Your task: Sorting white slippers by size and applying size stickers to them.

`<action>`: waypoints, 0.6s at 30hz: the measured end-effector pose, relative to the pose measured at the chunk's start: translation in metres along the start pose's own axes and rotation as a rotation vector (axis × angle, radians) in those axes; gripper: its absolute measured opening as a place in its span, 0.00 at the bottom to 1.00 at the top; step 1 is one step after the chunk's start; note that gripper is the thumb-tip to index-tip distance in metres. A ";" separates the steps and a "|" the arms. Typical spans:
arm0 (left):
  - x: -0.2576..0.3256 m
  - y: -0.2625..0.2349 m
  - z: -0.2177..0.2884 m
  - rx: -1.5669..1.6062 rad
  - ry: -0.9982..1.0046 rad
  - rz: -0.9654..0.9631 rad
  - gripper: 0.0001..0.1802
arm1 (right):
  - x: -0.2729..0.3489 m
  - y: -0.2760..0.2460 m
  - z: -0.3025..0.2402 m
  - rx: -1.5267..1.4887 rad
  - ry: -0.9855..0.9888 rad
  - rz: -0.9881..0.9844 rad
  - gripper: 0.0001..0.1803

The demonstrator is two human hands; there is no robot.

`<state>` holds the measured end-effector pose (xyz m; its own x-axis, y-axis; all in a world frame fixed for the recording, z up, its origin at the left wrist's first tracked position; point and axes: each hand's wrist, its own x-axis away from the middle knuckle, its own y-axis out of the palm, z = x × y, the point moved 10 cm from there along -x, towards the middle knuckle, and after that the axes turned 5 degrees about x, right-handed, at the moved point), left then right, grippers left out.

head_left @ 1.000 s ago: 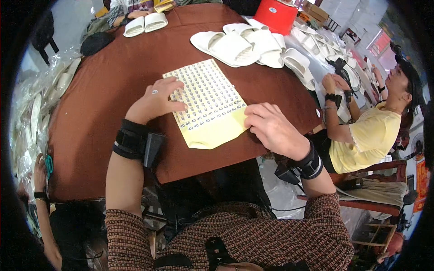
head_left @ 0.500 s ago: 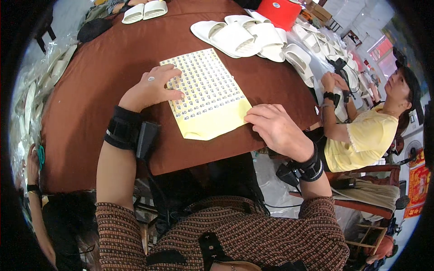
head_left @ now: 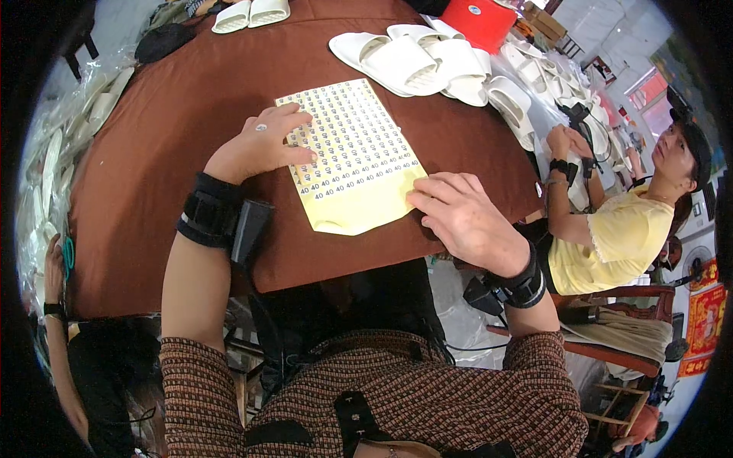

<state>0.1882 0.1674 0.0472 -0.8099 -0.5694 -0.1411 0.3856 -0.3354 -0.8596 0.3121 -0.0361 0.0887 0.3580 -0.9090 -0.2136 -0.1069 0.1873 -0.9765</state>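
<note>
A yellow sheet of small round printed stickers lies on the brown cloth-covered table in front of me; its lower strip is bare yellow and a bottom corner curls. My left hand rests at the sheet's left edge, thumb and fingers apart, with one small round white sticker on its back. At the lower right edge, my right hand has its fingertips pressed together on the sheet, the thumb mostly hidden. Both wrists wear black straps with small devices.
White slippers cluster beyond the sheet, beside a red container. Another white pair sits at the far left edge. A person in yellow sits at the right. Someone's hand shows at the left, near plastic-wrapped slippers.
The view has shifted slightly, moving the sheet and slippers a little in the picture. Both hands keep nearly the same places on the sheet.
</note>
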 end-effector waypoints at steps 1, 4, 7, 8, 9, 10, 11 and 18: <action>0.000 0.001 0.001 -0.015 -0.012 -0.006 0.36 | 0.001 -0.001 -0.002 0.033 -0.020 0.027 0.18; 0.001 0.000 -0.001 -0.040 -0.024 -0.007 0.36 | 0.000 -0.006 -0.008 0.084 -0.044 0.057 0.17; 0.003 -0.001 -0.003 -0.076 -0.055 -0.006 0.37 | 0.002 -0.005 -0.010 0.107 -0.040 0.053 0.17; 0.003 -0.001 -0.005 -0.104 -0.086 -0.010 0.38 | 0.002 -0.003 -0.010 0.111 -0.033 0.046 0.16; 0.003 -0.002 -0.003 -0.104 -0.086 -0.007 0.38 | 0.004 -0.003 -0.009 0.113 -0.035 0.047 0.16; 0.003 -0.003 -0.003 -0.122 -0.109 -0.019 0.38 | 0.006 -0.003 -0.009 0.101 -0.034 0.046 0.16; 0.003 -0.002 -0.004 -0.139 -0.132 -0.032 0.38 | 0.008 -0.002 -0.009 0.089 -0.033 0.044 0.15; 0.002 0.002 -0.015 -0.160 -0.133 0.021 0.38 | 0.011 -0.003 -0.013 0.067 -0.035 0.012 0.15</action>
<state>0.1810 0.1770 0.0379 -0.7329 -0.6724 -0.1032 0.3181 -0.2047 -0.9257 0.3047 -0.0518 0.0896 0.3894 -0.8932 -0.2250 -0.0498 0.2235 -0.9734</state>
